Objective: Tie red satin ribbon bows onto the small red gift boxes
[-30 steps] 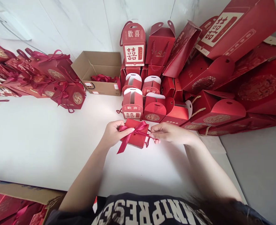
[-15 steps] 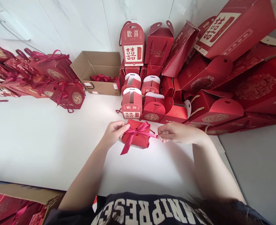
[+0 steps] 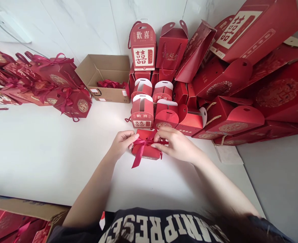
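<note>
A small red gift box (image 3: 149,153) lies on the white table in front of me, with a dark pink ribbon (image 3: 139,156) tied in a bow on its top. One ribbon tail hangs over the near side. At the box's left edge, my left hand (image 3: 125,141) pinches the ribbon's left loop between thumb and fingers. My right hand (image 3: 173,144) reaches over the box's right part, its thumb and fingers closed on the ribbon close to the knot. Those fingers partly cover the bow's right side.
Red gift boxes (image 3: 166,114) stand stacked just beyond my hands and rise to the right. Behind to the left is an open cardboard box (image 3: 110,96) with ribbons inside. More ribboned boxes (image 3: 73,103) sit at the left. A carton (image 3: 24,209) of red boxes is at the lower left.
My right hand has moved left, from the end of the right ribbon tail to beside the knot. My left hand has stayed at the box's left edge.
</note>
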The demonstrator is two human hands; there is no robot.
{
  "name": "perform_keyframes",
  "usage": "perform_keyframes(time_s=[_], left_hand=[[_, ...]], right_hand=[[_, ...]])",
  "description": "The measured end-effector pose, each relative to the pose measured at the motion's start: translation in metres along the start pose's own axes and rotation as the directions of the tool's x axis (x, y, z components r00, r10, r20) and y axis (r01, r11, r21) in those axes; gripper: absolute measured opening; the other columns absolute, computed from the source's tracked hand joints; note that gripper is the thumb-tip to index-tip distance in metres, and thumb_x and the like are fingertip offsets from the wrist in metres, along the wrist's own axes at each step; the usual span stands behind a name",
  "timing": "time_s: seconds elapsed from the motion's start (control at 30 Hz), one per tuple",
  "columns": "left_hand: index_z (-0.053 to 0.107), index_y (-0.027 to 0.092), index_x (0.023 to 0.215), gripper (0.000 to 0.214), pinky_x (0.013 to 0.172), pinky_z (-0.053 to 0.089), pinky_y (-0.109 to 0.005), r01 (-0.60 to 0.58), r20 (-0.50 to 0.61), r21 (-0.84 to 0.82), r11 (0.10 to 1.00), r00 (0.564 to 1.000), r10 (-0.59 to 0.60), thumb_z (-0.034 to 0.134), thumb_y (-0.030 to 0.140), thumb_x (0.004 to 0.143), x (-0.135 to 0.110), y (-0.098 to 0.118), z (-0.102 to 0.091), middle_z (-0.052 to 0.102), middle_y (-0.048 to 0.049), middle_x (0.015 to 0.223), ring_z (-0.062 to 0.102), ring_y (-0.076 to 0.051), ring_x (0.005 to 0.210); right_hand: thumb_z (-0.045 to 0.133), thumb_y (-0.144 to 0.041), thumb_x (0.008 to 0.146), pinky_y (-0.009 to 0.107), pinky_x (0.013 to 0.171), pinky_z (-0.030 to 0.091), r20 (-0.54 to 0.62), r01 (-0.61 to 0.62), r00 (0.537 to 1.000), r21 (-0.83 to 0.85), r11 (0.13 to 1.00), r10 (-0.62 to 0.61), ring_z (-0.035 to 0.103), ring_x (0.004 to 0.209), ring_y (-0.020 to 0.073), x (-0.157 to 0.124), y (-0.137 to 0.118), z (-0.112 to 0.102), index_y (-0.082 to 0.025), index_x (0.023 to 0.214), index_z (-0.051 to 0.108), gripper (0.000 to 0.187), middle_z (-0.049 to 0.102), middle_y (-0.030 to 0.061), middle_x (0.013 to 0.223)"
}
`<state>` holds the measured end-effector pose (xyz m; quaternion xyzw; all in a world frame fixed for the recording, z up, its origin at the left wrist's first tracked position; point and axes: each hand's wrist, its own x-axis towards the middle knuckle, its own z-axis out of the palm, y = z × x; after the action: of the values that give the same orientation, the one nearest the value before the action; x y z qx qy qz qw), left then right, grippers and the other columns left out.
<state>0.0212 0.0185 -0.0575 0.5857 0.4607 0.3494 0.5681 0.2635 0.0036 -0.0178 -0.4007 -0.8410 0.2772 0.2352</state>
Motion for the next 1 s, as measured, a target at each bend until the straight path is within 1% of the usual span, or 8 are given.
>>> perform_keyframes(time_s=[0.2, 0.33, 0.4, 0.5, 0.67, 0.8, 0.93, 1.0], left_hand=[[0.037, 0.016, 0.053, 0.048, 0.048, 0.024, -0.022, 0.002, 0.017, -0.01, 1.0, 1.0, -0.002, 0.064, 0.039, 0.087, 0.0, -0.002, 0.002, 0.039, 0.0049, 0.047, 0.032, -0.007, 0.047], [0.036, 0.017, 0.053, 0.048, 0.047, 0.023, -0.022, 0.013, 0.009, -0.016, 1.0, 1.0, -0.013, 0.065, 0.038, 0.086, 0.001, -0.005, 0.002, 0.039, 0.0052, 0.046, 0.031, -0.006, 0.046], [0.035, 0.017, 0.053, 0.048, 0.047, 0.023, -0.022, 0.017, 0.01, -0.021, 1.0, 1.0, -0.017, 0.064, 0.037, 0.087, 0.001, -0.006, 0.002, 0.038, 0.0052, 0.046, 0.031, -0.006, 0.046], [0.035, 0.017, 0.053, 0.048, 0.047, 0.022, -0.022, 0.039, 0.014, -0.032, 0.999, 0.999, -0.039, 0.063, 0.037, 0.087, 0.002, -0.009, 0.002, 0.037, 0.0054, 0.045, 0.03, -0.006, 0.045], [0.034, 0.017, 0.054, 0.049, 0.046, 0.021, -0.023, 0.069, 0.014, -0.07, 0.995, 0.998, -0.068, 0.064, 0.039, 0.086, 0.003, -0.013, 0.003, 0.036, 0.0059, 0.045, 0.028, -0.006, 0.043], [0.034, 0.017, 0.054, 0.05, 0.045, 0.02, -0.023, 0.087, 0.018, -0.116, 0.989, 0.996, -0.085, 0.065, 0.041, 0.085, 0.004, -0.013, 0.005, 0.036, 0.0061, 0.045, 0.028, -0.006, 0.043], [0.034, 0.017, 0.053, 0.05, 0.045, 0.021, -0.023, 0.093, 0.011, -0.138, 0.986, 0.996, -0.092, 0.066, 0.042, 0.084, 0.004, -0.011, 0.004, 0.036, 0.0059, 0.044, 0.029, -0.006, 0.043], [0.035, 0.017, 0.053, 0.05, 0.045, 0.021, -0.023, 0.094, -0.001, -0.146, 0.985, 0.995, -0.095, 0.065, 0.042, 0.084, 0.004, -0.011, 0.002, 0.037, 0.0058, 0.043, 0.029, -0.006, 0.042]], right_hand=[[0.06, -0.02, 0.093, 0.026, 0.067, 0.044, -0.097, 0.04, 0.995, 0.044, 0.998, -0.036, 0.055, 0.074, 0.0139, 0.002, 0.006, 0.018, -0.019, 0.088, 0.06, 0.005, 0.063, 0.0017, 0.083], [0.055, -0.021, 0.095, 0.027, 0.068, 0.044, -0.119, 0.169, 0.977, -0.051, 0.984, -0.174, 0.055, 0.072, 0.0146, 0.004, 0.011, 0.021, -0.018, 0.09, 0.063, 0.009, 0.065, 0.0029, 0.082], [0.051, -0.021, 0.097, 0.029, 0.07, 0.044, -0.094, 0.245, 0.961, -0.138, 0.96, -0.259, 0.056, 0.073, 0.0158, 0.004, 0.012, 0.02, -0.017, 0.091, 0.063, 0.015, 0.065, 0.0042, 0.083], [0.044, -0.018, 0.1, 0.031, 0.071, 0.044, -0.004, 0.302, 0.95, -0.257, 0.918, -0.313, 0.056, 0.075, 0.0175, 0.003, 0.011, 0.017, -0.015, 0.091, 0.064, 0.022, 0.065, 0.0065, 0.084], [0.035, -0.014, 0.101, 0.032, 0.07, 0.043, 0.089, 0.343, 0.938, -0.374, 0.862, -0.335, 0.053, 0.075, 0.0187, 0.0, 0.007, 0.015, -0.016, 0.091, 0.064, 0.03, 0.062, 0.0072, 0.082], [0.036, -0.011, 0.1, 0.033, 0.072, 0.044, 0.135, 0.356, 0.934, -0.397, 0.846, -0.33, 0.052, 0.077, 0.0193, -0.001, 0.003, 0.01, -0.015, 0.091, 0.063, 0.028, 0.061, 0.0074, 0.084], [0.04, -0.007, 0.098, 0.03, 0.07, 0.045, 0.214, 0.284, 0.953, -0.388, 0.877, -0.215, 0.053, 0.079, 0.0185, -0.004, -0.006, -0.004, -0.015, 0.089, 0.059, 0.022, 0.059, 0.0073, 0.09], [0.04, -0.004, 0.096, 0.03, 0.068, 0.044, 0.221, 0.228, 0.964, -0.407, 0.884, -0.147, 0.054, 0.081, 0.019, -0.007, -0.011, -0.011, -0.016, 0.089, 0.057, 0.022, 0.059, 0.0079, 0.094]])
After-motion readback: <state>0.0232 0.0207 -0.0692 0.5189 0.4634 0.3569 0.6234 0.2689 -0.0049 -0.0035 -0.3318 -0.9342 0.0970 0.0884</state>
